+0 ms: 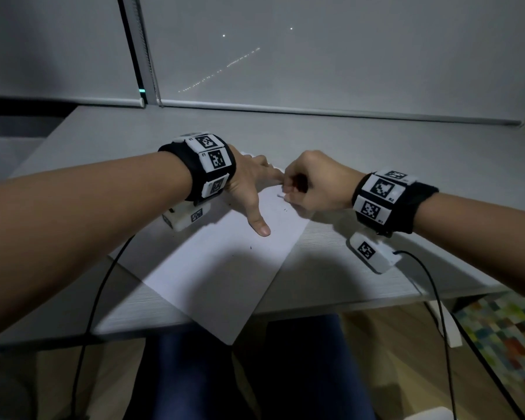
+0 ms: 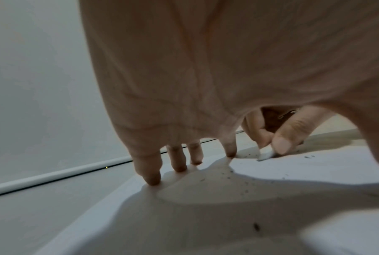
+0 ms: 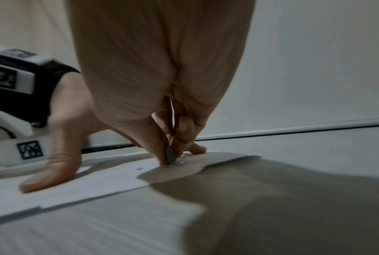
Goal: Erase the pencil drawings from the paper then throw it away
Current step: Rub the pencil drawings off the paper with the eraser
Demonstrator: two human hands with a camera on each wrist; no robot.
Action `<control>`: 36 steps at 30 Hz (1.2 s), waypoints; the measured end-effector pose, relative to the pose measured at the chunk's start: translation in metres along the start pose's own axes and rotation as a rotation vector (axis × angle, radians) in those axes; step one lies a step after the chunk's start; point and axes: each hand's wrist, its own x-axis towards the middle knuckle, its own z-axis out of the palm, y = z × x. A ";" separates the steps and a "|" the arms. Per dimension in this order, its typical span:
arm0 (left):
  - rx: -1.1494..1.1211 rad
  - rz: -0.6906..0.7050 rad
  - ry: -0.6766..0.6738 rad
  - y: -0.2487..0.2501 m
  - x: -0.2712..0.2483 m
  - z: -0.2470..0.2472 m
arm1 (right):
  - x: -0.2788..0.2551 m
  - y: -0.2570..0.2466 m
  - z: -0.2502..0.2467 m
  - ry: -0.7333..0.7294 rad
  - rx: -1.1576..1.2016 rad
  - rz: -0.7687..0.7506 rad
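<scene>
Seen from above, a sheet of white paper (image 1: 225, 268) lies at an angle on a pale grey desk (image 1: 361, 153), its near corner hanging over the front edge. No containers are in view.

On the left, the left hand (image 1: 249, 183) is spread flat with straight fingers, and its fingertips (image 2: 151, 177) and thumb press down on the far part of the paper. It holds nothing. A black wrist band (image 1: 206, 165) with square black-and-white markers wraps the wrist.

Just to the right, nearly touching the left index finger, the right hand (image 1: 312, 183) is curled tight. Its thumb and fingers pinch a small eraser (image 2: 267, 154), pale with a dark worn tip, whose lower end touches the paper near the far right edge. Dark crumbs (image 2: 238, 177) lie scattered on the sheet around the eraser and beneath the left palm.

Further right, a second marked band (image 1: 385, 198) circles the right wrist, and a black cable (image 1: 437, 298) trails off the desk edge.
</scene>
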 end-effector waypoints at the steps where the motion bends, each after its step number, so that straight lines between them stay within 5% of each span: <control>1: 0.001 -0.007 0.002 0.001 0.001 -0.001 | 0.000 -0.001 0.001 -0.007 0.008 -0.008; 7: -0.004 -0.003 -0.022 0.005 -0.002 -0.003 | 0.014 0.009 -0.008 0.040 -0.012 0.107; 14: -0.024 -0.033 -0.021 0.005 0.000 -0.003 | -0.006 -0.008 0.000 -0.036 0.043 -0.004; 21: -0.018 -0.023 -0.038 0.009 -0.003 -0.006 | 0.009 0.006 -0.006 0.040 0.005 0.088; 27: -0.017 -0.047 -0.028 0.008 0.000 -0.005 | -0.010 -0.013 0.000 -0.065 0.055 -0.032; 36: 0.006 -0.063 -0.032 0.012 0.000 -0.007 | 0.005 -0.004 -0.003 0.001 0.038 0.032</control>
